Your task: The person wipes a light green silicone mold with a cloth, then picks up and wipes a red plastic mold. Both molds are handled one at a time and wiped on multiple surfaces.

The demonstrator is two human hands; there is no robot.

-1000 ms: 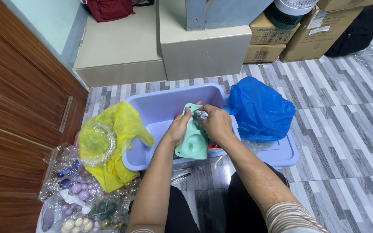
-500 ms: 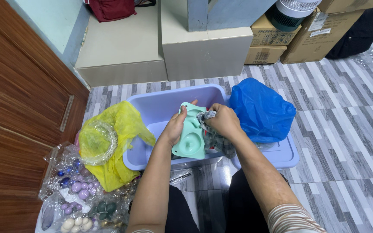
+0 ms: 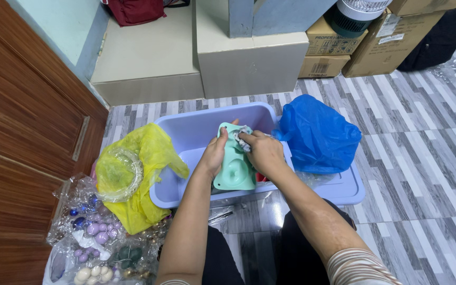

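Left hand (image 3: 213,155) is gripping the mint-green plastic mould (image 3: 234,163) upright over the lavender tub (image 3: 186,137); right hand (image 3: 262,153) is closing around a crumpled cloth (image 3: 241,135), pressing it against the mould's top.

Striped floor (image 3: 423,174) under lavender bin (image 3: 196,132)

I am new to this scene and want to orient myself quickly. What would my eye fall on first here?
In the middle, the left hand holds a mint-green plastic piece over a lilac tub, while the right hand presses a small grey cloth on its top. A bright blue bag sits at the tub's right and a yellow bag at its left, with clear packets of beads on the floor below it.
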